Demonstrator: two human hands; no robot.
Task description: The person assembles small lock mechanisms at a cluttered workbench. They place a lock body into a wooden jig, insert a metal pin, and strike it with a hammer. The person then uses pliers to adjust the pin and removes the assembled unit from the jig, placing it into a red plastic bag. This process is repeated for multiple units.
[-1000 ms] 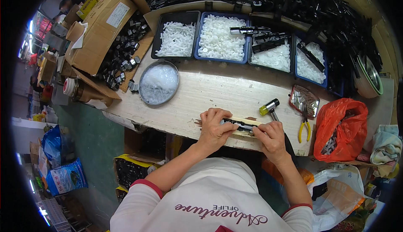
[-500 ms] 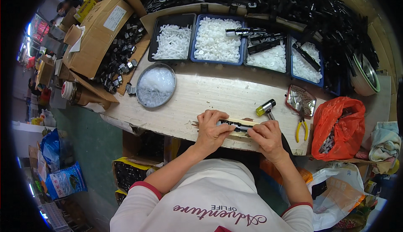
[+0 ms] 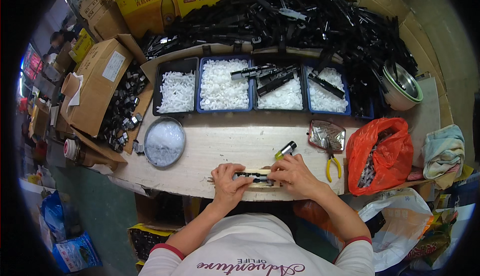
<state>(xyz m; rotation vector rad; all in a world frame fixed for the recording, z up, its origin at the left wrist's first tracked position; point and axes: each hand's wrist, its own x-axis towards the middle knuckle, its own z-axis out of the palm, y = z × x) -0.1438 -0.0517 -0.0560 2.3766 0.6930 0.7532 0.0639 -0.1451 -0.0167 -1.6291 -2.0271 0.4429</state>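
Observation:
At the front edge of the table, a slim black plastic part [image 3: 258,179] with a greyish piece along it lies in a cream-coloured block [image 3: 256,171]. My left hand [image 3: 227,182] is closed on the part's left end, thumb along its near side. The fingers of my right hand [image 3: 295,177] pinch down at the right end and hide it. Just beyond my right hand lies a small hammer [image 3: 286,149] with a yellow and black head; its handle is covered by the hand.
Trays of small white plastic pieces [image 3: 226,83] line the back, with black parts [image 3: 277,82] across some. Behind rises a heap of black parts [image 3: 225,26]. A round dish [image 3: 165,142] stands left; yellow-handled pliers [image 3: 334,168], a screw tray [image 3: 320,135] and a red bag [image 3: 380,151] are right.
My view has tilted up and shifted right. The right hand has come slightly inward along the black part and now covers the hammer's handle. The left hand keeps its grip.

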